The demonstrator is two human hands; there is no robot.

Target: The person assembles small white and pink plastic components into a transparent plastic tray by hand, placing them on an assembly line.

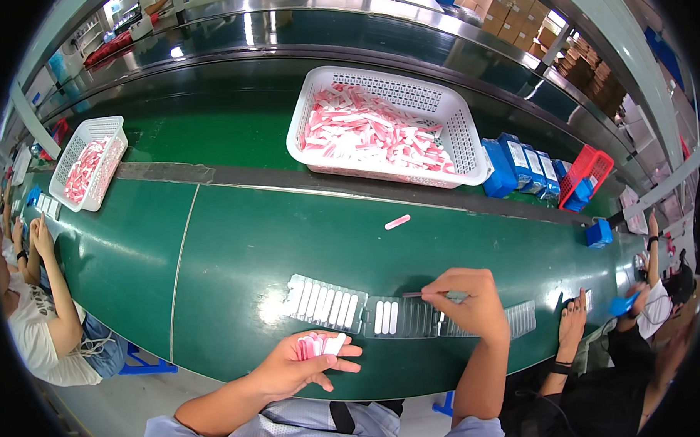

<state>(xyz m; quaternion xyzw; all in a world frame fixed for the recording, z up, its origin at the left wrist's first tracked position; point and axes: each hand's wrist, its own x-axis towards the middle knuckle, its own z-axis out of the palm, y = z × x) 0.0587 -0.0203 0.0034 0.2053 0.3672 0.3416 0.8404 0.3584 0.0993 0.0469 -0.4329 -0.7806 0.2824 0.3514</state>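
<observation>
My left hand (291, 364), palm up, holds a bunch of small flat pink-and-white sticks (321, 346) with rounded ends, its fingers partly spread around them. My right hand (474, 301) pinches one thin stick (412, 295), seen edge-on, above a clear slotted plastic tray (417, 321). Three white sticks lie side by side in that tray's left slots. To its left, another clear tray (359, 314) carries a row of several white sticks. A further clear tray (522, 320) extends to the right, partly hidden by my right hand and forearm.
A single pink stick (398, 222) lies on the green table (264, 239). Beyond are a large white basket (382, 172) of sticks, blue boxes (514, 164) and a red basket (587, 169). A smaller white basket (105, 164) stands left. Co-workers' hands (42, 235) (572, 322) are at both sides.
</observation>
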